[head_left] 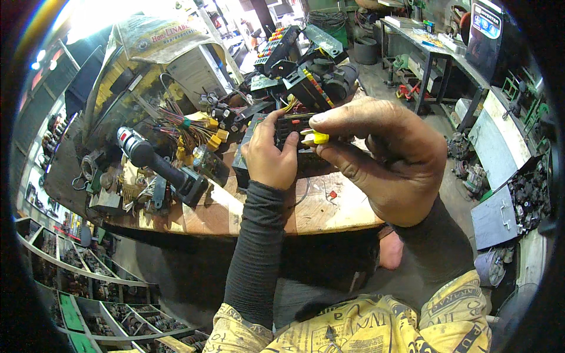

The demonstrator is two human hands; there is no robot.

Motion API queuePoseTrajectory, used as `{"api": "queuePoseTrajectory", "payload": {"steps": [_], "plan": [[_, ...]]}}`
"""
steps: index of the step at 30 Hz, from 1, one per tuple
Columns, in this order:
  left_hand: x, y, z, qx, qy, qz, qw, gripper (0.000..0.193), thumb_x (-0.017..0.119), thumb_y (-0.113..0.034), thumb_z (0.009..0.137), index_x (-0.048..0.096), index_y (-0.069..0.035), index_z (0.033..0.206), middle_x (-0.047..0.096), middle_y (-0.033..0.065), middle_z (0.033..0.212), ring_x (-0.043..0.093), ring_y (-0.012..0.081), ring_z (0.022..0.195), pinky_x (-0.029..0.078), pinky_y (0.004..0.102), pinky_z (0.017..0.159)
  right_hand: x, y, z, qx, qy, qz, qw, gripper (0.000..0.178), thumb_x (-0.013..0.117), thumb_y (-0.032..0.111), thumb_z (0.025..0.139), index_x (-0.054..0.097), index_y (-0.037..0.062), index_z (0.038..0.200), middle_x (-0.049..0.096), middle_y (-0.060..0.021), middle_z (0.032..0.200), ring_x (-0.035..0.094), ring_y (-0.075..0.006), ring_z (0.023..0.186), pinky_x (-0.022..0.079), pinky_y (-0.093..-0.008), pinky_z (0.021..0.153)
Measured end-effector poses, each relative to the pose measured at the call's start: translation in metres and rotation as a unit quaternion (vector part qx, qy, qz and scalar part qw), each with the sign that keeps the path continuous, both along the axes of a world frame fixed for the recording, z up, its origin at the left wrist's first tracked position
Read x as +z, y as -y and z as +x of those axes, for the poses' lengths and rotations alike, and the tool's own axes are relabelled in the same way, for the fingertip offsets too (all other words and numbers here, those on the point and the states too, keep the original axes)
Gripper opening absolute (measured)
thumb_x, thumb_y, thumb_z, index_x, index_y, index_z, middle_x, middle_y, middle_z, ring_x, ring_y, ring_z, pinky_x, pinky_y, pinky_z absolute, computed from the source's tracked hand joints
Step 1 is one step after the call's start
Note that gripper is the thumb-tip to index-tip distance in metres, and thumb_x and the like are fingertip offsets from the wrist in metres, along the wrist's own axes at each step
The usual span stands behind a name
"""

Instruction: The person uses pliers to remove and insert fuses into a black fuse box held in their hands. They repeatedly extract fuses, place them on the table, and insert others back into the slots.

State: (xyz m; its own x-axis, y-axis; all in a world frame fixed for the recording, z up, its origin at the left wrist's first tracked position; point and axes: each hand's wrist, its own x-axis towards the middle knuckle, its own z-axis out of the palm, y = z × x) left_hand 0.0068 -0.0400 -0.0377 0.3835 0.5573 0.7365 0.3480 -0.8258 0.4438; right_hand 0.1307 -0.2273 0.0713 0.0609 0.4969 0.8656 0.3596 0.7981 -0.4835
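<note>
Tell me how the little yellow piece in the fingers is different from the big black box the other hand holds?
The yellow piece is small and bright; the black box is much bigger and dark. The yellow piece is pinched in the right hand above the bench; the black box rests on the wooden bench, steadied by the left hand.

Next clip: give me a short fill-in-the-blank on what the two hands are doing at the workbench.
1. The right hand pinches a small plastic part coloured ____.
2. The left hand grips a black ____ box.
3. The wooden bench carries a bundle of coloured wires on the person's ____ side.

Missing words: yellow; fuse; left
</note>
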Motion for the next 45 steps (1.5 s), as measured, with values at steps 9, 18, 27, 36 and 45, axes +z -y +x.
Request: {"api": "queuePoseTrajectory", "payload": {"steps": [9, 18, 27, 36, 45], "plan": [[0.005, 0.006, 0.004, -0.02, 0.056, -0.089, 0.994, 0.045, 0.071, -0.017, 0.082, 0.06, -0.012, 0.125, 0.067, 0.0112, 0.111, 0.063, 0.0305, 0.104, 0.038, 0.0447, 0.09, -0.001, -0.001, 0.001, 0.047, -0.015, -0.008, 0.999, 0.033, 0.068, -0.017, 0.081, 0.062, -0.0073, 0.111, 0.067, -0.0169, 0.11, 0.066, -0.0218, 0.106, 0.055, -0.0328, 0.092], [0.012, 0.009, 0.001, 0.039, -0.032, -0.054, 0.997, 0.046, 0.071, -0.019, 0.082, 0.059, -0.012, 0.125, 0.066, 0.0118, 0.112, 0.062, 0.0315, 0.105, 0.039, 0.0455, 0.09, -0.012, -0.01, 0.006, 0.054, -0.049, -0.029, 0.997, 0.026, 0.066, -0.014, 0.084, 0.065, -0.0049, 0.108, 0.069, -0.0128, 0.105, 0.068, -0.0175, 0.097, 0.055, -0.0294, 0.088], [0.019, 0.019, 0.0, 0.021, 0.008, -0.042, 0.999, 0.047, 0.072, -0.021, 0.081, 0.06, -0.014, 0.126, 0.067, 0.0109, 0.109, 0.063, 0.0306, 0.103, 0.038, 0.046, 0.089, -0.056, -0.074, 0.033, -0.175, 0.125, -0.006, 0.977, 0.023, 0.068, 0.0, 0.082, 0.068, 0.0021, 0.105, 0.071, -0.0144, 0.093, 0.07, -0.0281, 0.082, 0.055, -0.0342, 0.074], [0.018, 0.019, 0.0, 0.019, 0.01, -0.056, 0.998, 0.048, 0.073, -0.021, 0.08, 0.06, -0.014, 0.126, 0.067, 0.0109, 0.109, 0.063, 0.0301, 0.104, 0.038, 0.0454, 0.09, -0.068, -0.096, 0.033, -0.262, 0.288, 0.072, 0.918, 0.011, 0.064, 0.006, 0.077, 0.064, 0.0033, 0.088, 0.061, -0.0132, 0.088, 0.063, -0.0324, 0.085, 0.054, -0.0413, 0.073], [0.017, 0.017, 0.001, 0.026, 0.008, -0.038, 0.999, 0.047, 0.073, -0.02, 0.08, 0.06, -0.013, 0.125, 0.067, 0.0107, 0.108, 0.063, 0.0298, 0.103, 0.038, 0.0453, 0.089, -0.07, -0.102, 0.031, -0.253, 0.297, 0.059, 0.919, 0.009, 0.064, 0.006, 0.078, 0.062, 0.0027, 0.086, 0.06, -0.0135, 0.086, 0.063, -0.0332, 0.085, 0.053, -0.0423, 0.073]]}}
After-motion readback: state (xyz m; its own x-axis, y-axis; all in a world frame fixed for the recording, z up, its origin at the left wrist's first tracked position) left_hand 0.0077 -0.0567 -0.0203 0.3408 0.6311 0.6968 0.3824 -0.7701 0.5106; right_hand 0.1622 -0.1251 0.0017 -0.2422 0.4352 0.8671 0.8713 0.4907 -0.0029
